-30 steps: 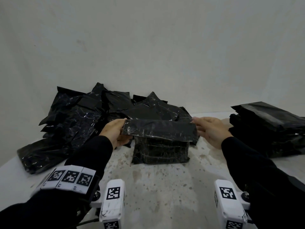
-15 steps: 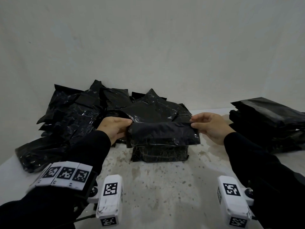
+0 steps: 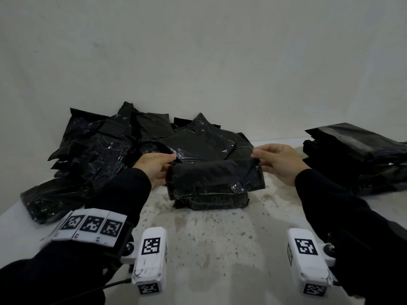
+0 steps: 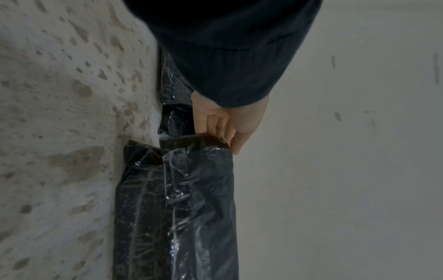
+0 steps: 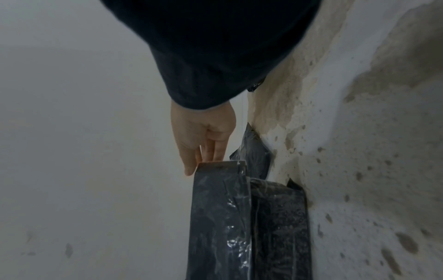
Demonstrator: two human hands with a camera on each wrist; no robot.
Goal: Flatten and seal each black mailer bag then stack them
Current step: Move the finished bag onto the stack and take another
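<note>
The flap of the crinkled black plastic mailer bag (image 3: 214,179) between the hands has come over: a second ago it stood as a stretched band held up along the bag's top edge, and now it is folded down toward the person, draped over the front of the filled bag with its lower edge hanging loose. This likely means the fold is made and the seal remains to be pressed; whether the adhesive has caught anywhere cannot be told.

The left hand (image 3: 155,169) pinches the left end of the folded flap, thumb on top and fingers tucked behind, as the left wrist view (image 4: 224,123) confirms. The right hand (image 3: 276,164) pinches the right end at the upper corner, thumb and fingers closed on the thin edge, also seen in the right wrist view (image 5: 203,140). Both forearms in dark sleeves reach forward, roughly level and symmetrical, wrists slightly raised above the speckled white table (image 3: 220,238).

The bag rests on the table between the hands, standing on its lower part. Behind and to the left of the left hand lies a loose heap of glossy black mailer bags (image 3: 105,155), presumably yet to be done. Well to the right of the right hand sits a flat stack of black mailer bags (image 3: 356,155), likely the finished ones.
</note>
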